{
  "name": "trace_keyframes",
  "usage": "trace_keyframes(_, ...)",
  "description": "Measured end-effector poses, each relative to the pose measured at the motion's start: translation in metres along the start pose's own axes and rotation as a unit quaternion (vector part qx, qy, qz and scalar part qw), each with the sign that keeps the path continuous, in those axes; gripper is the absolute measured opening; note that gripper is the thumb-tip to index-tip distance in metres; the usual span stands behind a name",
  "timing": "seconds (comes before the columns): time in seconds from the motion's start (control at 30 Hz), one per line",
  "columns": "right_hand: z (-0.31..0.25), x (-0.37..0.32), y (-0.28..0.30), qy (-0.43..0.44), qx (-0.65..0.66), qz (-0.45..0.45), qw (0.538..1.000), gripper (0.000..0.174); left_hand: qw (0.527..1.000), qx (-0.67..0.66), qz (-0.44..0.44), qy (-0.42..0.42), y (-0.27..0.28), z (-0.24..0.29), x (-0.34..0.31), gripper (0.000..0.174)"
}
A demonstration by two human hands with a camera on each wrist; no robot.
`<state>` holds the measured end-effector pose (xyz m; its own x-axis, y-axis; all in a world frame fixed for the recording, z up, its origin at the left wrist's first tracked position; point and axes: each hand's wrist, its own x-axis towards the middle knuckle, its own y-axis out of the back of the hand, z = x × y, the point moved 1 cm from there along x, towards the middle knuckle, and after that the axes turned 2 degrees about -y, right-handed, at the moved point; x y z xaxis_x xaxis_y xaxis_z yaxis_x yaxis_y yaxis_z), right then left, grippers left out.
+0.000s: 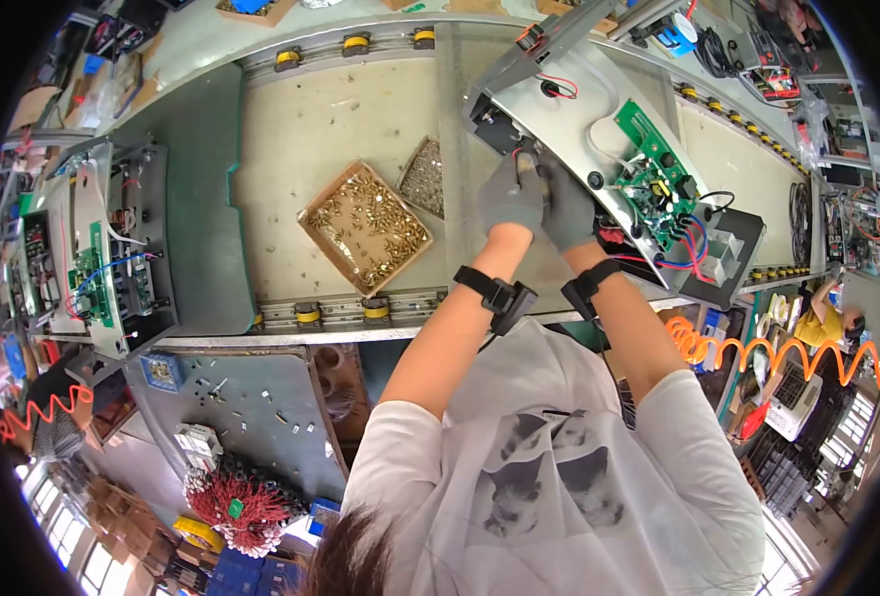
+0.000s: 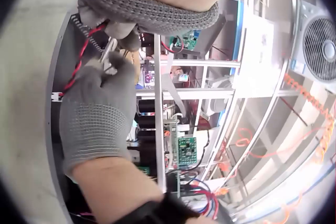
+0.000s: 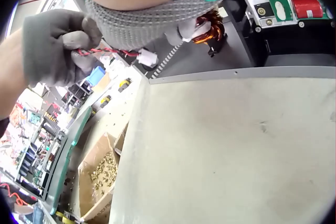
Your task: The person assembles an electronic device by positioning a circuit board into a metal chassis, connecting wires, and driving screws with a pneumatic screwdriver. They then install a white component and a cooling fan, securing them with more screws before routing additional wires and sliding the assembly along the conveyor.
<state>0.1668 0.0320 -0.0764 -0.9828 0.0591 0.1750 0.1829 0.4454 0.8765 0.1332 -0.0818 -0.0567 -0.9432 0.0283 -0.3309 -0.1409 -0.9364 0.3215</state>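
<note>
Both grey-gloved hands work at the near corner of a tilted metal chassis (image 1: 581, 97) that carries a green circuit board (image 1: 653, 175). My left hand (image 1: 515, 179) (image 3: 73, 50) pinches a red-black twisted wire (image 3: 107, 51) (image 2: 79, 67). The wire ends in a small white connector (image 3: 147, 57) (image 2: 108, 50). My right hand (image 1: 559, 194) (image 2: 114, 65) has its fingertips curled on that connector, just beside the left hand. A copper coil (image 3: 208, 27) sits on the black base close behind my right fingers (image 3: 182, 30).
A cardboard box of brass parts (image 1: 365, 226) and a smaller tray of screws (image 1: 425, 177) lie on the beige conveyor top (image 1: 301, 129) to my left. A second chassis (image 1: 112, 248) stands far left. An orange coiled hose (image 1: 758, 353) hangs at the right.
</note>
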Motion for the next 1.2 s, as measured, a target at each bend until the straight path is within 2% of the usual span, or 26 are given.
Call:
trace_keyframes(0.03, 0.002, 0.0, -0.004, 0.001, 0.003, 0.0, 1.0, 0.037, 1.0, 0.002, 0.002, 0.0, -0.001, 0.002, 0.001, 0.043)
trace_keyframes(0.1, 0.01, -0.001, -0.013, -0.097, 0.021, 0.006, 0.995, 0.032, 0.983, 0.171, -0.063, -0.022, -0.004, 0.005, 0.002, 0.044)
trace_keyframes(0.13, 0.012, 0.002, -0.015, -0.101, 0.022, 0.009, 0.995, 0.032, 0.982, 0.174, -0.067, -0.024, -0.006, 0.004, 0.001, 0.044)
trace_keyframes(0.2, 0.018, 0.01, -0.021, -0.172, 0.021, -0.042, 0.984, 0.03, 0.968, 0.235, -0.075, -0.034, -0.005, 0.005, 0.002, 0.042)
trace_keyframes(0.23, 0.019, 0.011, -0.02, -0.17, -0.012, -0.049, 0.984, 0.033, 0.968, 0.237, -0.077, -0.037, -0.004, 0.006, -0.002, 0.042)
trace_keyframes(0.3, 0.031, 0.006, -0.03, -0.141, -0.021, -0.018, 0.99, 0.033, 0.999, 0.051, -0.002, -0.001, 0.003, 0.012, -0.009, 0.043)
trace_keyframes(0.33, 0.028, 0.007, -0.028, -0.116, -0.032, 0.01, 0.993, 0.034, 0.999, 0.052, 0.0, -0.008, 0.003, 0.014, -0.007, 0.043)
trace_keyframes(0.37, 0.027, 0.004, -0.028, -0.16, -0.015, -0.023, 0.987, 0.035, 0.999, -0.028, 0.028, -0.009, 0.002, 0.013, -0.009, 0.045)
trace_keyframes(0.4, 0.027, 0.005, -0.029, -0.161, -0.013, -0.019, 0.987, 0.035, 0.992, -0.109, 0.056, -0.009, -0.001, 0.011, -0.008, 0.048)
trace_keyframes(0.47, 0.028, 0.005, -0.033, -0.182, 0.032, 0.015, 0.983, 0.038, 0.985, -0.142, 0.084, -0.043, -0.01, 0.01, -0.004, 0.049)
trace_keyframes(0.53, 0.029, 0.005, -0.036, -0.197, 0.024, 0.002, 0.98, 0.038, 0.935, -0.322, 0.126, 0.079, -0.016, 0.011, -0.002, 0.039)
trace_keyframes(0.63, 0.032, 0.003, -0.041, -0.207, 0.045, 0.033, 0.977, 0.035, 0.957, -0.273, 0.076, 0.058, -0.012, 0.009, 0.003, 0.034)
trace_keyframes(0.77, 0.04, 0.001, -0.045, -0.216, 0.039, -0.03, 0.975, 0.033, 0.971, -0.235, 0.018, 0.04, 0.001, 0.005, 0.015, 0.033)
trace_keyframes(0.83, 0.039, 0.004, -0.047, -0.215, 0.031, -0.05, 0.975, 0.034, 0.969, -0.199, -0.052, 0.133, 0.013, 0.018, 0.019, 0.033)
trace_keyframes(0.87, 0.037, 0.005, -0.048, -0.212, 0.032, -0.023, 0.977, 0.032, 0.97, -0.199, -0.05, 0.132, 0.013, 0.014, 0.024, 0.033)
trace_keyframes(0.93, 0.036, 0.004, -0.049, -0.209, 0.033, 0.0, 0.977, 0.031, 0.991, -0.125, -0.044, 0.024, 0.011, -0.001, 0.034, 0.031)
trace_keyframes(1.07, 0.037, 0.005, -0.051, -0.18, 0.053, -0.002, 0.982, 0.03, 0.997, -0.067, -0.035, 0.022, 0.016, -0.01, 0.044, 0.032)
trace_keyframes(1.13, 0.04, 0.006, -0.054, -0.175, 0.072, 0.002, 0.982, 0.03, 0.991, -0.079, -0.086, 0.068, 0.022, -0.004, 0.044, 0.039)
trace_keyframes(1.2, 0.044, 0.003, -0.055, -0.156, 0.122, 0.028, 0.98, 0.03, 0.991, -0.065, -0.087, 0.071, 0.02, -0.005, 0.044, 0.039)
